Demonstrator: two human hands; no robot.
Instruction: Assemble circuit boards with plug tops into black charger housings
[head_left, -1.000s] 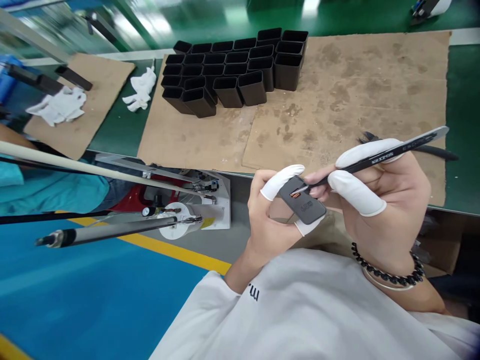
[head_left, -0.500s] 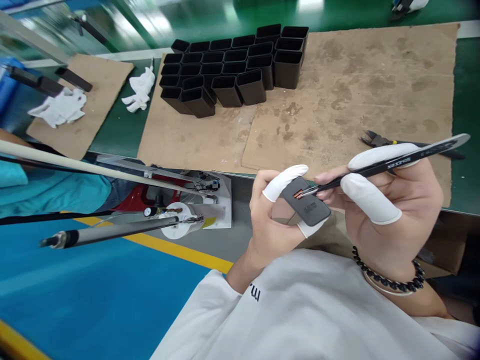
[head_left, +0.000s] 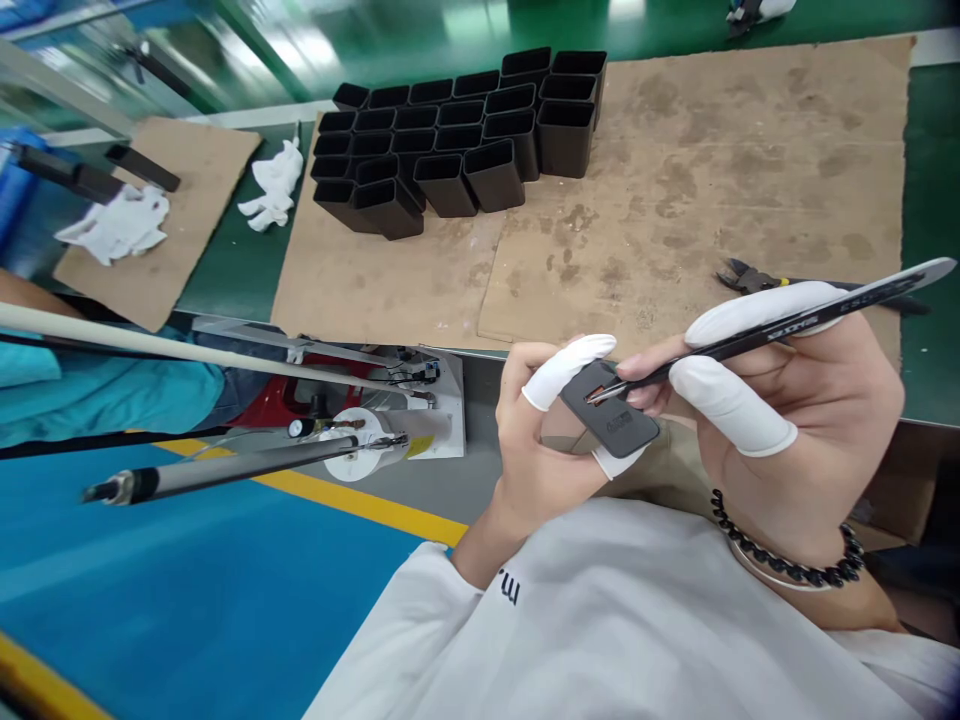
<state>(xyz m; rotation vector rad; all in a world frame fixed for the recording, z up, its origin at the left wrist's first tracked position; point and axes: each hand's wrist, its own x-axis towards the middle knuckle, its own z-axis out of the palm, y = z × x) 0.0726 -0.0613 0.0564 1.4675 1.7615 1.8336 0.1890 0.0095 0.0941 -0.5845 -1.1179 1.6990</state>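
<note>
My left hand (head_left: pixel 544 440) pinches a small dark grey flat part (head_left: pixel 611 412) between thumb and index finger, both capped in white finger cots. A slot in the part shows a copper-coloured piece. My right hand (head_left: pixel 780 420), also with white finger cots and a black bead bracelet, grips black tweezers (head_left: pixel 780 325). The tweezer tips touch the slot of the grey part. Both hands hover just in front of the table edge, above my lap.
Stained cardboard sheets (head_left: pixel 675 180) cover the green table. A cluster of several open black rectangular sleeves (head_left: pixel 457 140) stands at the back. Black cutters (head_left: pixel 750 280) lie at the right. White cloths (head_left: pixel 274 185) lie at the left. A person in a teal sleeve (head_left: pixel 97 380) sits at the left.
The view has shifted slightly. My right hand with the tweezers has tilted a little, and the tips stay at the slot of the grey part.
</note>
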